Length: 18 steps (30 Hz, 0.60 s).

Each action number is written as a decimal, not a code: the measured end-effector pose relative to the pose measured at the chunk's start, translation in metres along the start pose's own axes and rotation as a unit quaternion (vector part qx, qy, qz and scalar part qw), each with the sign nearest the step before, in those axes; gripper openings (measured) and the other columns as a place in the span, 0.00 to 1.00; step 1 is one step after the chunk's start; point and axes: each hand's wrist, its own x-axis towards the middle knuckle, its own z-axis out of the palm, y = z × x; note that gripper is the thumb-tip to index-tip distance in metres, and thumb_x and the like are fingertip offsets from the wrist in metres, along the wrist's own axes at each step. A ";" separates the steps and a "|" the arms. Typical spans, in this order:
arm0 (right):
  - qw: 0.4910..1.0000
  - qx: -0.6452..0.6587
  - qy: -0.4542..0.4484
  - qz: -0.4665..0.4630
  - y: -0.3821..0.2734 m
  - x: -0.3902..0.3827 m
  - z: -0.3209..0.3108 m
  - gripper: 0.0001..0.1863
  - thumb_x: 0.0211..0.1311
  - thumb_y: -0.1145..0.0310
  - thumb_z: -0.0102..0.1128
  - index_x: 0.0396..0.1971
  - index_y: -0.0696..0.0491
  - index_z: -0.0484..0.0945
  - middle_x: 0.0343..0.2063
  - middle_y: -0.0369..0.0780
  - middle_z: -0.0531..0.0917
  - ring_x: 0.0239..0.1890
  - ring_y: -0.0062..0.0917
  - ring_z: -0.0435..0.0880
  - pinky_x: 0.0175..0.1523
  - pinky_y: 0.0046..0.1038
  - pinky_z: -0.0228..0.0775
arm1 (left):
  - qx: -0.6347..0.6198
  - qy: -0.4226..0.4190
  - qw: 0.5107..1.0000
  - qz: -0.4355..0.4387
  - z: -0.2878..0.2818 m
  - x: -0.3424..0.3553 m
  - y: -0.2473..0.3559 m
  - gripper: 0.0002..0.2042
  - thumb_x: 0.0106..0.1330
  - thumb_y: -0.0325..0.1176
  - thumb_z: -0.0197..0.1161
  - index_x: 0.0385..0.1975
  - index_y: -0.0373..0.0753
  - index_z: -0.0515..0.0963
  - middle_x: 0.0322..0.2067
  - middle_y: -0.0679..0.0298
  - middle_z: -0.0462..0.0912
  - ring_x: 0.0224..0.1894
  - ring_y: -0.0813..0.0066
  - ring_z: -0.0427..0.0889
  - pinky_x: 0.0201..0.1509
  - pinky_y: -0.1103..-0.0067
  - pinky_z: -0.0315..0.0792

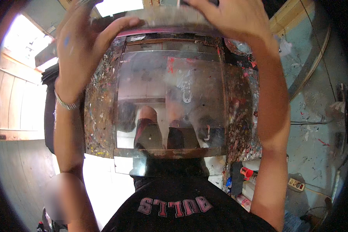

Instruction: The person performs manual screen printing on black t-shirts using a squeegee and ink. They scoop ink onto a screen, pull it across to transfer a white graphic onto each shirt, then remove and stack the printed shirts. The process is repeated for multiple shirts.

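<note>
Stretching between both hands, a blurred board seemingly meets the thumbs.

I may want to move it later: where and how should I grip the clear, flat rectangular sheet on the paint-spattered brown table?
Probably by the near edge of the clear, flat sheet, from your body side, pinching above and below: it seems to jut past the spattered brown table there, leaving its underside reachable.

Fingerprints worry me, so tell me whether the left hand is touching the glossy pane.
Apart. The head view shows paint-spattered board between the left hand and the glossy pane; their outlines never meet.
</note>
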 end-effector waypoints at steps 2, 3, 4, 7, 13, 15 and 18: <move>0.998 0.018 -0.050 0.036 0.006 0.025 -0.022 0.41 0.67 0.32 0.49 0.30 0.63 0.84 0.27 0.56 0.84 0.34 0.49 0.87 0.43 0.48 0.76 | -0.030 0.101 0.993 -0.055 0.021 -0.032 0.034 0.13 0.61 0.33 0.76 0.40 0.34 0.82 0.29 0.57 0.83 0.30 0.71 0.79 0.36 0.75 0.73; 0.996 0.025 -0.072 0.054 0.009 0.035 -0.030 0.42 0.67 0.32 0.49 0.27 0.64 0.84 0.26 0.58 0.84 0.33 0.50 0.87 0.43 0.48 0.77 | -0.078 0.050 0.989 -0.117 0.042 -0.067 0.044 0.10 0.63 0.32 0.74 0.38 0.35 0.81 0.29 0.55 0.83 0.30 0.69 0.80 0.36 0.74 0.73; 0.995 0.060 -0.069 0.035 0.006 0.048 -0.019 0.43 0.67 0.32 0.48 0.27 0.65 0.84 0.27 0.59 0.85 0.33 0.51 0.87 0.44 0.48 0.77 | -0.084 -0.005 0.979 -0.186 0.053 -0.115 0.042 0.08 0.65 0.32 0.71 0.37 0.35 0.81 0.30 0.53 0.83 0.30 0.68 0.81 0.36 0.73 0.74; 0.998 0.058 -0.036 0.001 0.030 0.070 -0.010 0.44 0.68 0.33 0.46 0.30 0.67 0.85 0.33 0.63 0.85 0.38 0.53 0.87 0.50 0.46 0.76 | -0.125 -0.330 0.837 -0.419 0.139 -0.211 0.039 0.24 0.74 0.50 0.61 0.35 0.28 0.82 0.24 0.45 0.83 0.24 0.67 0.78 0.34 0.66 0.74; 0.997 0.077 -0.002 -0.025 0.042 0.089 -0.005 0.43 0.69 0.35 0.45 0.41 0.68 0.84 0.46 0.66 0.82 0.51 0.56 0.84 0.59 0.45 0.75 | -0.217 -0.280 0.846 -0.399 0.190 -0.246 0.042 0.17 0.71 0.41 0.67 0.27 0.31 0.82 0.17 0.53 0.79 0.23 0.63 0.83 0.30 0.66 0.70; 0.997 0.079 -0.017 -0.010 0.046 0.091 -0.008 0.41 0.70 0.36 0.45 0.44 0.67 0.84 0.48 0.66 0.82 0.52 0.55 0.84 0.61 0.45 0.74 | -0.281 -0.254 0.826 -0.418 0.175 -0.220 0.050 0.15 0.70 0.36 0.67 0.26 0.30 0.81 0.16 0.59 0.77 0.22 0.71 0.81 0.29 0.69 0.69; 0.997 0.074 -0.019 -0.017 0.050 0.101 -0.009 0.40 0.70 0.36 0.46 0.45 0.64 0.85 0.50 0.64 0.82 0.53 0.52 0.84 0.62 0.45 0.74 | -0.328 -0.283 0.765 -0.477 0.139 -0.161 0.064 0.13 0.70 0.31 0.67 0.24 0.31 0.80 0.17 0.66 0.76 0.25 0.79 0.80 0.31 0.74 0.69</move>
